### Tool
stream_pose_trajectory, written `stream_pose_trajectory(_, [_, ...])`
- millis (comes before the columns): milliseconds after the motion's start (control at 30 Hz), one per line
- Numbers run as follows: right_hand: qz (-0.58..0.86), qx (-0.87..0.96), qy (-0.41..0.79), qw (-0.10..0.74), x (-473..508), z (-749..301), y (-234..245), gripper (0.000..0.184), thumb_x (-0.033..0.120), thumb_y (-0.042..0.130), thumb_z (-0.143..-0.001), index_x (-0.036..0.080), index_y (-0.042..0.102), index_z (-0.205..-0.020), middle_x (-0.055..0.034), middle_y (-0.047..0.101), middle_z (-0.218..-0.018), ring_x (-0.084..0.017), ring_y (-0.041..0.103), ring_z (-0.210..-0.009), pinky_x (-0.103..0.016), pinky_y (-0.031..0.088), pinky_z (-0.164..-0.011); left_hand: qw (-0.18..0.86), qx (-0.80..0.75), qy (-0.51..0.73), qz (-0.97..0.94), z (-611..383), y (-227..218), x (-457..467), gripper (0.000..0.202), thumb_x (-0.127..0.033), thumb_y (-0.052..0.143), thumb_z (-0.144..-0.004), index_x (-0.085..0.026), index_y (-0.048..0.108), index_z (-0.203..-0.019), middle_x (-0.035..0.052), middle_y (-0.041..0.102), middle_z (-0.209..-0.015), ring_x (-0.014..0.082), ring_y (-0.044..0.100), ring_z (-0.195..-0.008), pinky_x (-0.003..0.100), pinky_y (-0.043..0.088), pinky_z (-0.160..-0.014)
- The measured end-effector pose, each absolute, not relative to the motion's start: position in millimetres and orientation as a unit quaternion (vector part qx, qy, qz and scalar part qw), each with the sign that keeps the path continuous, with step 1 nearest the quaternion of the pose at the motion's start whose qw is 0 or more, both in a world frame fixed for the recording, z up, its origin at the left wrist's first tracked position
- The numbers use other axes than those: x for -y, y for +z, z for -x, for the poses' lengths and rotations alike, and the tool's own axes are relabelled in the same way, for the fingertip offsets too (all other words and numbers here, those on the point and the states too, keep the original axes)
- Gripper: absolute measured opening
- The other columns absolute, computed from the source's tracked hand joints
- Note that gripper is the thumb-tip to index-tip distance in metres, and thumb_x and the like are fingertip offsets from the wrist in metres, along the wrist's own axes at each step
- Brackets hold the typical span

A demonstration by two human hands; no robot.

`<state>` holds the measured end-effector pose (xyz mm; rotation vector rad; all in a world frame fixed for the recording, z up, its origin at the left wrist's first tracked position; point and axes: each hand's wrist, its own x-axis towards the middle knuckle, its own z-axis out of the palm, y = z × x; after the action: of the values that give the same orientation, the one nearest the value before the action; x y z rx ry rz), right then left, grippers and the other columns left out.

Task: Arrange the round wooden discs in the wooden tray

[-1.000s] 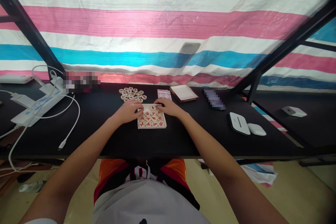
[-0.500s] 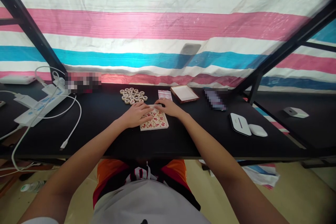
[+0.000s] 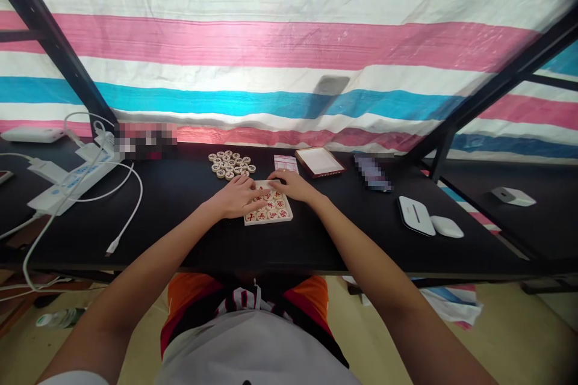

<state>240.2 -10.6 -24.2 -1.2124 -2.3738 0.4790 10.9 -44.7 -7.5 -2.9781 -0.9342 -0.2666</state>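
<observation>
A shallow white tray (image 3: 270,222) lies on the black table before me, holding rows of round xiangqi pieces (image 3: 271,205) with red characters. My left hand (image 3: 237,197) rests over the tray's left side, palm down, its fingers apart and reaching across the pieces. At the far right corner is my right hand (image 3: 292,185), with bent fingers spread over the back edge. Both hands hide part of the back rows, and I see no piece lifted. Just beyond my left hand, a cluster of loose xiangqi pieces (image 3: 231,164) sits on the table, mostly with dark characters.
Behind my right hand lie a pink-and-white printed paper (image 3: 285,163) and an open box lid (image 3: 320,162). A blurred phone-like object (image 3: 372,172) and white devices (image 3: 416,215) are to the right. A power strip (image 3: 74,180) with white cables (image 3: 135,192) occupies the left.
The view has shifted slightly, so everything sits a little further right. My left fingers have moved slightly over the pieces; both hands stay at the tray.
</observation>
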Motion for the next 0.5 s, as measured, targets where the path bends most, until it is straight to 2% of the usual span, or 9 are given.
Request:
stream_pose_trajectory(200, [0.439, 0.854, 0.176, 0.217, 9.5, -240.8, -25.3, 0.022, 0.028, 0.05, -0.088, 0.018, 0.066, -0.099, -0.0069, 0.067, -0.101, -0.02, 0.06, -0.093, -0.034, 0.044, -0.087, 0.007, 0.311, -0.104, 0.945, -11.6, -8.0, 45.8, 0.051, -0.053, 0.028, -0.095, -0.023, 0.06, -0.121, 0.0078, 0.054, -0.094, 0.0232, 0.046, -0.096, 0.036, 0.032, -0.092])
stream_pose_trajectory(500, [0.433, 0.859, 0.169, 0.216, 8.9, -242.4, -27.3, 0.024, 0.029, 0.049, -0.089, 0.018, 0.066, -0.102, -0.007, 0.066, -0.102, -0.02, 0.059, -0.095, -0.035, 0.044, -0.088, 0.032, 0.317, -0.143, 0.937, -6.9, -12.1, 40.9, 0.048, -0.048, 0.026, -0.097, -0.02, 0.061, -0.114, 0.0079, 0.056, -0.09, 0.0225, 0.049, -0.092, 0.037, 0.033, -0.092])
